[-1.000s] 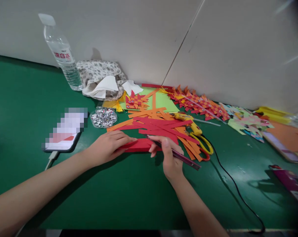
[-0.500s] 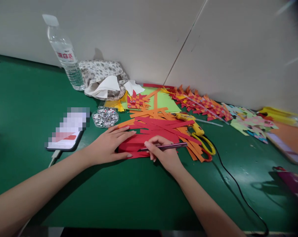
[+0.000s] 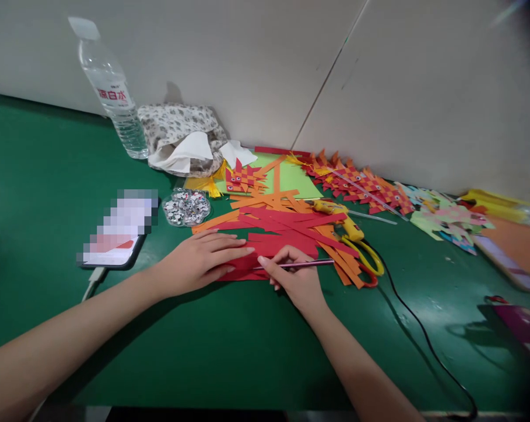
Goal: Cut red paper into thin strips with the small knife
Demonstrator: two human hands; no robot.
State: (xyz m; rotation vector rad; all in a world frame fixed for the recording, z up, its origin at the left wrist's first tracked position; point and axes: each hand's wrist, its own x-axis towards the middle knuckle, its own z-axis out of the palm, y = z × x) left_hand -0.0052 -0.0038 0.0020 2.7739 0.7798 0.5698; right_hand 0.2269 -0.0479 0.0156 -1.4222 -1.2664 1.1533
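My left hand (image 3: pixel 203 259) lies flat with fingers stretched out on a red sheet of paper (image 3: pixel 242 266), pressing it onto the green table (image 3: pixel 229 351). My right hand (image 3: pixel 293 275) is closed round a thin purple pen (image 3: pixel 302 264), whose tip touches the red paper just right of my left fingertips. Behind both hands lies a loose pile of red and orange paper strips (image 3: pixel 291 225).
A phone (image 3: pixel 115 237) on a cable lies at the left, with a dish of googly eyes (image 3: pixel 186 207) beside it. A water bottle (image 3: pixel 110 94) and a cloth pouch (image 3: pixel 179 138) stand by the wall. Yellow scissors (image 3: pixel 361 249), a glue gun (image 3: pixel 335 211), a black cable (image 3: pixel 423 340) and woven paper fish (image 3: pixel 356 181) lie at the right.
My right hand has turned the pen from pointing down-right to lying level, tip on the red paper. My left hand has slid a little to the right over the sheet.
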